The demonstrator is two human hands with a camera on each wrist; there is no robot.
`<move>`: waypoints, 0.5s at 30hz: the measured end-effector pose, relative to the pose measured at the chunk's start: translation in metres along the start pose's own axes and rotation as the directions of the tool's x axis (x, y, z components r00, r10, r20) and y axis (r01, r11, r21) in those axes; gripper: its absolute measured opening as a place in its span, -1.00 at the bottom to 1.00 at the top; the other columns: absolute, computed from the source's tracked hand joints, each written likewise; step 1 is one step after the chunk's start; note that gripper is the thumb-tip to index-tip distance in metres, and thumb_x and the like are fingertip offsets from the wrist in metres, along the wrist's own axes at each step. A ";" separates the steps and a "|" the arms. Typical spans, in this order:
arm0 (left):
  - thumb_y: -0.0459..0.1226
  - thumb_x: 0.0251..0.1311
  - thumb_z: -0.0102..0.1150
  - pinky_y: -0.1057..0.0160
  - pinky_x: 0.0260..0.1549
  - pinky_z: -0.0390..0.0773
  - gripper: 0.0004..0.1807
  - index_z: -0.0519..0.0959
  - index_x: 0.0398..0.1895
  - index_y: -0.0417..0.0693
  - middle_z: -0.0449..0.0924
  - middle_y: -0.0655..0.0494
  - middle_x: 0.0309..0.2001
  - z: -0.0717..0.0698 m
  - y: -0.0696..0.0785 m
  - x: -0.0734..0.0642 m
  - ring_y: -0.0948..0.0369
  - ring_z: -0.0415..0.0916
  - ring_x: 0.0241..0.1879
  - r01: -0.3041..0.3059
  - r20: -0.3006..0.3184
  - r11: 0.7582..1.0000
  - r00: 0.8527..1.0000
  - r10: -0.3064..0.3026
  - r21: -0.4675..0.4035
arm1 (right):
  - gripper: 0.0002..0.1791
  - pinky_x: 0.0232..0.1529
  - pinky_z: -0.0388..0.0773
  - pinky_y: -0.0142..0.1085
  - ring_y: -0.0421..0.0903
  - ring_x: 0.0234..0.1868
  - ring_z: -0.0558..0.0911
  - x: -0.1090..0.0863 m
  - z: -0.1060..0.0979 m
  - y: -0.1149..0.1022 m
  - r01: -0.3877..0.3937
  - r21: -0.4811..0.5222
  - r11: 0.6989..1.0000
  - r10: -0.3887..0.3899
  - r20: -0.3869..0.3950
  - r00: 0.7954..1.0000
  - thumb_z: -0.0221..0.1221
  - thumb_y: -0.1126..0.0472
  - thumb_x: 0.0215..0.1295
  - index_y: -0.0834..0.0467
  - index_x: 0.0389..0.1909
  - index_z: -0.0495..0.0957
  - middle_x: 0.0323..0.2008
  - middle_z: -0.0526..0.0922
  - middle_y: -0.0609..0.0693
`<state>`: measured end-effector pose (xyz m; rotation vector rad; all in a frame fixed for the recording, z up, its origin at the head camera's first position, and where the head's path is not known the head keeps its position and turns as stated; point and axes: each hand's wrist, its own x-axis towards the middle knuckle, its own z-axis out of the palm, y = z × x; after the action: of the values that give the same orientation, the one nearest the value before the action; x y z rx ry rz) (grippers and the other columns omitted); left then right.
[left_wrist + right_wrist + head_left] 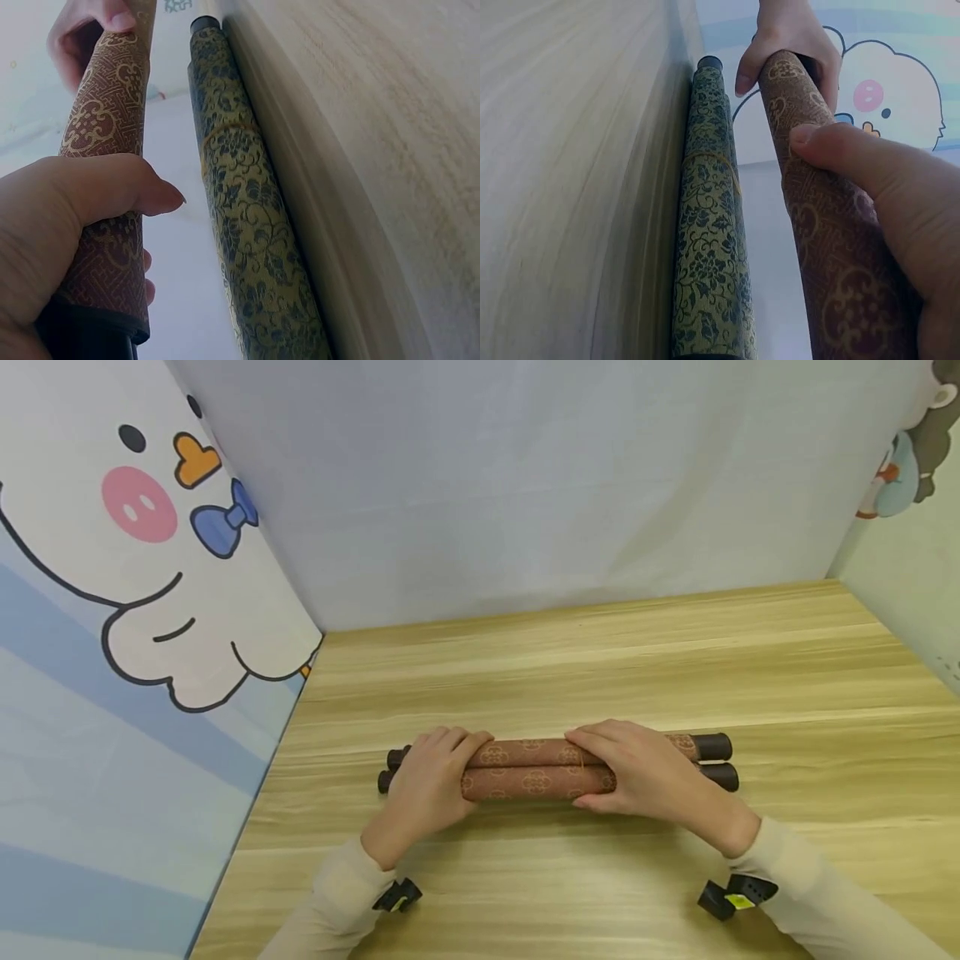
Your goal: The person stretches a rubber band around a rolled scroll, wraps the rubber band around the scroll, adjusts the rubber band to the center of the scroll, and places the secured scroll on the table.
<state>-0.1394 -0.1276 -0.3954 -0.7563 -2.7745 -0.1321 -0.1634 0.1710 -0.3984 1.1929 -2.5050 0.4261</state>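
Both hands hold a red-brown brocade scroll (536, 782) with a gold motif; it looks like two parallel rolls with black end knobs (712, 747). My left hand (433, 777) grips it near its left end, thumb (120, 184) across the near side. Toward the right end, my right hand (637, 768) grips it, thumb (847, 154) along the roll. In both wrist views a second scroll, green-gold with dark floral pattern (251, 217), lies on the table below, apart from the red one, a thin band (709, 156) around it. From the head view it is hidden.
The wood-grain table (525, 677) stretches behind and around the scrolls. A pale curtain-like backdrop (525, 485) stands at the back, with a cartoon-printed panel (225, 668) on the left. At the right is a pale green wall (907, 577). Black devices (738, 893) are strapped to both wrists.
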 end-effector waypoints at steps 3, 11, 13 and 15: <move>-0.09 -0.40 0.68 0.04 0.04 0.57 -0.04 0.47 0.25 0.05 0.63 0.10 -0.04 0.000 0.002 0.002 0.08 0.57 -0.04 -0.004 0.008 1.000 1.000 0.004 0.005 | -0.12 0.07 0.64 -0.05 0.02 0.08 0.67 0.001 0.000 -0.002 -0.011 0.007 1.000 0.010 0.035 0.999 0.46 -0.25 -0.07 0.15 0.24 0.52 0.09 0.68 0.04; -0.09 -0.42 0.68 0.06 0.04 0.58 -0.05 0.49 0.24 0.07 0.63 0.12 -0.05 0.001 0.001 0.001 0.12 0.58 -0.06 0.007 -0.008 1.000 1.000 -0.007 0.014 | -0.05 0.12 0.61 -0.06 0.03 0.12 0.65 -0.004 -0.001 0.000 -0.019 -0.025 1.000 0.020 0.050 0.999 0.44 -0.28 -0.06 0.17 0.31 0.46 0.15 0.64 0.06; -0.09 -0.42 0.68 0.06 0.03 0.58 -0.05 0.49 0.24 0.07 0.63 0.13 -0.06 0.000 0.000 0.001 0.12 0.57 -0.07 0.009 -0.009 1.000 1.000 -0.009 0.015 | -0.08 0.12 0.61 -0.06 0.03 0.11 0.65 -0.004 -0.001 0.000 -0.012 -0.035 0.999 0.014 0.047 0.999 0.43 -0.26 -0.04 0.18 0.30 0.47 0.13 0.65 0.06; -0.10 -0.42 0.69 0.06 0.02 0.58 -0.04 0.49 0.24 0.06 0.63 0.12 -0.06 0.000 0.000 0.001 0.12 0.57 -0.07 0.011 -0.010 1.000 1.000 -0.010 0.016 | -0.10 0.12 0.61 -0.06 0.03 0.10 0.66 -0.002 0.000 0.000 -0.004 -0.038 0.999 0.005 0.042 0.999 0.43 -0.24 -0.02 0.19 0.28 0.47 0.11 0.66 0.07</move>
<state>-0.1402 -0.1267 -0.3947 -0.7353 -2.7673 -0.1153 -0.1618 0.1727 -0.3991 1.1940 -2.5397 0.3573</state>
